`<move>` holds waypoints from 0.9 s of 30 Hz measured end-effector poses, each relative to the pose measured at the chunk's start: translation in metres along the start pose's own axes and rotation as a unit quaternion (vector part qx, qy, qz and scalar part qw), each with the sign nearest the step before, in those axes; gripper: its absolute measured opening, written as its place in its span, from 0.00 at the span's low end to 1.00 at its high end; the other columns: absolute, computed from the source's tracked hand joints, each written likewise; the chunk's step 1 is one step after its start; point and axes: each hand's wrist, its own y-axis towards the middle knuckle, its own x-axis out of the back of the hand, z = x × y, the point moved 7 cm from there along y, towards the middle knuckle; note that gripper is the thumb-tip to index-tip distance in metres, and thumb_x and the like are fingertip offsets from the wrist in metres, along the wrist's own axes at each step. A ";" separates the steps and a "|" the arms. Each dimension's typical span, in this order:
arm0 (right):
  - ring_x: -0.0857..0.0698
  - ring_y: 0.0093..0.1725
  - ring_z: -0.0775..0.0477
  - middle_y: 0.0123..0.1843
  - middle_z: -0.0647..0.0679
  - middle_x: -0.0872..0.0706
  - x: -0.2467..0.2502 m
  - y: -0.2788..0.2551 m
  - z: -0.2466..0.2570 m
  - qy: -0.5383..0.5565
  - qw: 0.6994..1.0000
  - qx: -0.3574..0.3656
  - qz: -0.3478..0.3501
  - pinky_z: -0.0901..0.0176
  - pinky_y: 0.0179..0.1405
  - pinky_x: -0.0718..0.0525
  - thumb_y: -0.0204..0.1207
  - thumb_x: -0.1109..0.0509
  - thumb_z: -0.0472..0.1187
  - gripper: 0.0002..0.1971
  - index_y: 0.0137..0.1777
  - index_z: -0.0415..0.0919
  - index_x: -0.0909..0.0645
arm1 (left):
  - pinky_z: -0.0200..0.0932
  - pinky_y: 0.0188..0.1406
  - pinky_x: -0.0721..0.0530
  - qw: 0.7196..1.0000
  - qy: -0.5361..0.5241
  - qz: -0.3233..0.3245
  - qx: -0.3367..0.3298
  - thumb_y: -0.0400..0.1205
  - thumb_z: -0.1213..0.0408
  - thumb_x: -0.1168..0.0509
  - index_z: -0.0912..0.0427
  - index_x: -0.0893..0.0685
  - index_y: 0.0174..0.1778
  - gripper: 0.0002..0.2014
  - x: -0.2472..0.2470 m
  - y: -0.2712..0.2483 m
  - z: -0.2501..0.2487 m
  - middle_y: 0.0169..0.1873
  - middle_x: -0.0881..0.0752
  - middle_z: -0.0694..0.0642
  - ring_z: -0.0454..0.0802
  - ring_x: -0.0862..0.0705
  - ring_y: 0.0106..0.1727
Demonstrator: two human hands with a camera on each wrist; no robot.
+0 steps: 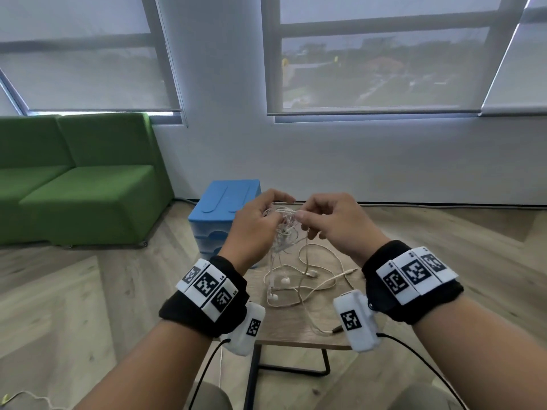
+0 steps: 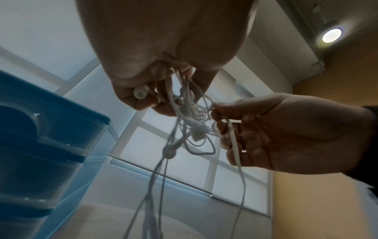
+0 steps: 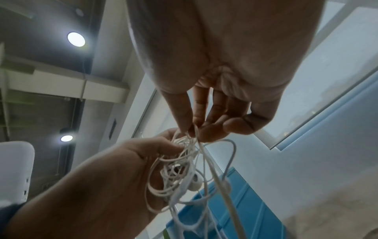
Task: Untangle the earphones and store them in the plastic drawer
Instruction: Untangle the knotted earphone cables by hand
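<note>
While left hand [image 1: 255, 229] fingers clutch tangled earphones [image 1: 285, 232], right hand [image 1: 337, 224] fingers pinch one strand.

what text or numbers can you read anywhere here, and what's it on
No readable words, brands or numbers in any view.
Left wristband: black-and-white square code patterns only; the tiny marks at the tag corners are too small to read.
Right wristband: the same kind of code patterns, tiny corner marks unreadable.
Blue plastic drawer: no label visible.
Earphones: no print visible.
</note>
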 end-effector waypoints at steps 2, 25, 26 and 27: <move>0.17 0.28 0.48 0.33 0.38 0.14 0.000 0.000 0.002 0.032 0.999 -0.016 0.003 0.70 0.26 0.23 0.79 0.24 0.33 0.08 0.43 0.27 0.14 | 0.49 0.54 0.16 0.998 -0.051 0.031 0.016 0.82 0.60 0.38 0.51 0.08 0.52 0.13 -0.004 -0.002 -0.002 0.42 0.08 0.48 0.47 0.12 0.49; 0.14 0.34 0.40 0.43 0.33 0.08 0.002 0.005 0.017 0.260 0.964 -0.061 -0.004 0.55 0.35 0.22 0.88 0.43 0.35 0.09 0.45 0.39 0.27 | 0.50 0.54 0.09 0.993 -0.112 0.022 0.043 0.82 0.58 0.23 0.52 0.10 0.53 0.07 -0.008 -0.004 0.006 0.47 0.09 0.53 0.47 0.09 0.45; 0.14 0.33 0.40 0.43 0.33 0.08 0.002 0.005 0.018 0.262 0.963 -0.060 -0.003 0.56 0.34 0.22 0.87 0.42 0.34 0.10 0.43 0.38 0.26 | 0.49 0.53 0.09 0.994 -0.103 0.016 0.040 0.82 0.57 0.24 0.51 0.09 0.52 0.05 -0.008 -0.004 0.007 0.46 0.09 0.54 0.46 0.09 0.44; 0.14 0.31 0.40 0.42 0.32 0.10 0.003 0.005 0.018 0.268 0.962 -0.059 -0.008 0.57 0.32 0.22 0.85 0.42 0.32 0.11 0.40 0.38 0.26 | 0.50 0.52 0.09 0.995 -0.094 0.004 0.038 0.83 0.58 0.24 0.51 0.08 0.50 0.03 -0.006 -0.004 0.007 0.46 0.09 0.55 0.45 0.10 0.41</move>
